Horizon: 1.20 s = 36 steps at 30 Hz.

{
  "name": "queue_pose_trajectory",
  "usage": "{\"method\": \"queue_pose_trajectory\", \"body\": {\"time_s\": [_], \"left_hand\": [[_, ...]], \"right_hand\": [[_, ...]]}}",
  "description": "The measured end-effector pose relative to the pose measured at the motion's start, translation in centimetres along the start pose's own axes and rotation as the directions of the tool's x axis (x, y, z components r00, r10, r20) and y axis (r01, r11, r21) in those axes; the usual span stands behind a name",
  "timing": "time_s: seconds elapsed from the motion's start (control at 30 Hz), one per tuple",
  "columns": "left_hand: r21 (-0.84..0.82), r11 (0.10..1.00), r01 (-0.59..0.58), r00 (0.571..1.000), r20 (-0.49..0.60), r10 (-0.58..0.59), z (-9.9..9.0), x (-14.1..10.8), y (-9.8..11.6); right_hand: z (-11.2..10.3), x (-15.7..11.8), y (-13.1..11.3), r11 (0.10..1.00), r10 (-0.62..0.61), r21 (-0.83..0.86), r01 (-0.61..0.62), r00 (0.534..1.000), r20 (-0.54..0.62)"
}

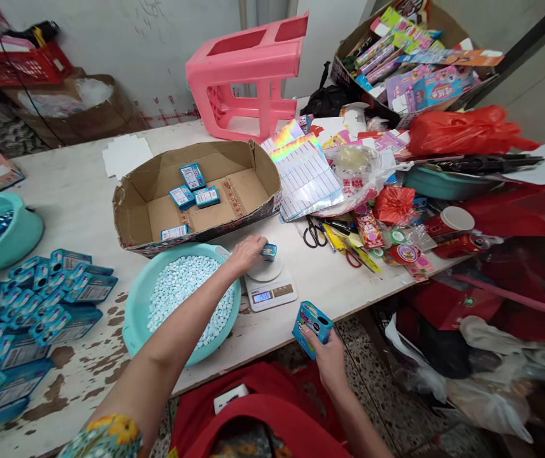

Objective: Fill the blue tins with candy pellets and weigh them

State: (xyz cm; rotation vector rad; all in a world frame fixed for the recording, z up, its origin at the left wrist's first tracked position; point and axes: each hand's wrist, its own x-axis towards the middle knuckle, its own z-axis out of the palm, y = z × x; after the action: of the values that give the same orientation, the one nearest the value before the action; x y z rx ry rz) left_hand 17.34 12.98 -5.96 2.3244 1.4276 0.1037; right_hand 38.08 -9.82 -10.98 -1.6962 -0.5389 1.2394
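Over the digital scale (272,296) at the table's front, my left hand (247,254) is closed on a small blue tin (268,252) at the plate. The scale's display is lit. My right hand (326,353) grips a blue printed box (314,323) beyond the table's front edge. Under my left forearm a turquoise basin (134,312) holds many pale blue candies (181,286). Behind it stands an open cardboard box (158,191) with several small blue boxes (192,176) inside.
Rows of blue boxes (72,286) stand at the left, near another turquoise basin (28,232). A pink stool (253,63) lies on its side at the back. Scissors (314,233), sticker sheets (305,178), bags and a paper cup (450,221) crowd the right.
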Motion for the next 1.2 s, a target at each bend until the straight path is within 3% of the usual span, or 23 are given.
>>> {"method": "queue_pose_trajectory", "body": {"time_s": [0.07,0.13,0.2,0.27,0.33,0.4,0.47,0.53,0.57,0.67,0.73,0.8,0.87,0.93,0.97,1.0,1.03,1.07,1.1,1.13,1.2], "left_hand": [[-0.083,0.995,0.05,0.991,-0.118,-0.06,-1.0,-1.6,0.0],[-0.17,0.982,0.08,0.953,-0.277,-0.125,-3.1,-4.9,-0.5],[-0.213,0.964,0.16,0.883,-0.405,-0.236,-5.7,-9.9,-2.0],[-0.203,0.917,0.342,0.81,-0.432,-0.398,-8.1,-16.1,-4.6],[-0.154,0.781,0.605,0.685,-0.399,-0.609,-9.2,-22.6,-8.3],[-0.078,0.544,0.835,0.49,-0.342,-0.802,-8.9,-28.5,-12.5],[-0.023,0.336,0.941,0.318,-0.272,-0.908,-7.2,-33.1,-16.7],[-0.025,0.217,0.976,0.207,-0.212,-0.955,-4.7,-35.9,-20.4],[-0.038,0.19,0.981,0.179,-0.193,-0.965,-3.4,-36.8,-22.0],[-0.086,0.186,0.979,0.167,-0.185,-0.968,0.1,-38.2,-24.9],[-0.121,0.204,0.971,0.175,-0.216,-0.961,1.5,-38.8,-25.2],[-0.161,0.219,0.963,0.162,-0.304,-0.939,2.1,-39.1,-24.3],[-0.2,0.252,0.947,0.133,-0.47,-0.873,2.0,-38.7,-22.3],[-0.249,0.356,0.901,0.129,-0.629,-0.767,1.9,-37.0,-19.5],[-0.273,0.436,0.858,0.154,-0.673,-0.724,2.0,-35.6,-17.9],[-0.302,0.524,0.797,0.206,-0.679,-0.704,2.3,-34.0,-16.2],[-0.329,0.601,0.728,0.289,-0.647,-0.705,2.7,-32.2,-14.6],[-0.351,0.657,0.667,0.409,-0.564,-0.717,3.3,-30.3,-13.1],[-0.372,0.666,0.646,0.492,-0.464,-0.737,4.0,-28.4,-11.9],[-0.393,0.636,0.665,0.508,-0.386,-0.77,4.7,-26.7,-10.9],[-0.416,0.572,0.708,0.475,-0.32,-0.82,6.0,-23.7,-9.9]], "right_hand": [[0.1,0.2,-0.1,1.0,-0.007,-0.023,0.007,1.0,-0.002],[0.4,0.5,-0.4,0.998,-0.017,-0.065,0.018,1.0,0.008],[1.0,0.8,-1.0,0.992,-0.035,-0.12,0.041,0.998,0.047],[1.9,1.0,-1.9,0.99,-0.034,-0.131,0.048,0.994,0.108],[3.0,1.1,-3.1,0.999,0.002,-0.04,0.004,0.987,0.159],[4.3,1.3,-4.3,0.994,0.057,0.084,-0.074,0.979,0.194],[5.4,1.5,-5.7,0.98,0.104,0.145,-0.138,0.969,0.224],[6.6,1.6,-7.0,0.97,0.14,0.158,-0.185,0.955,0.263],[7.2,1.5,-7.6,0.962,0.157,0.17,-0.214,0.941,0.301],[9.2,0.5,-9.3,0.912,0.15,0.254,-0.321,0.84,0.522],[10.6,-0.5,-10.0,0.872,0.102,0.303,-0.385,0.747,0.657],[11.9,-1.2,-10.2,0.839,0.069,0.335,-0.428,0.695,0.715],[12.9,-1.6,-10.2,0.804,0.071,0.351,-0.48,0.664,0.745],[13.8,-1.8,-10.2,0.757,0.075,0.359,-0.546,0.619,0.782],[14.2,-1.8,-10.3,0.731,0.074,0.36,-0.58,0.592,0.803],[14.6,-2.0,-10.3,0.705,0.072,0.359,-0.611,0.566,0.822],[14.9,-2.2,-10.3,0.683,0.071,0.354,-0.64,0.54,0.839],[15.2,-2.4,-10.2,0.665,0.077,0.34,-0.665,0.514,0.854],[15.5,-2.6,-10.0,0.655,0.088,0.32,-0.685,0.489,0.868],[15.7,-2.9,-9.7,0.653,0.105,0.291,-0.699,0.464,0.879],[15.9,-3.3,-8.9,0.675,0.145,0.225,-0.703,0.424,0.894]]}}
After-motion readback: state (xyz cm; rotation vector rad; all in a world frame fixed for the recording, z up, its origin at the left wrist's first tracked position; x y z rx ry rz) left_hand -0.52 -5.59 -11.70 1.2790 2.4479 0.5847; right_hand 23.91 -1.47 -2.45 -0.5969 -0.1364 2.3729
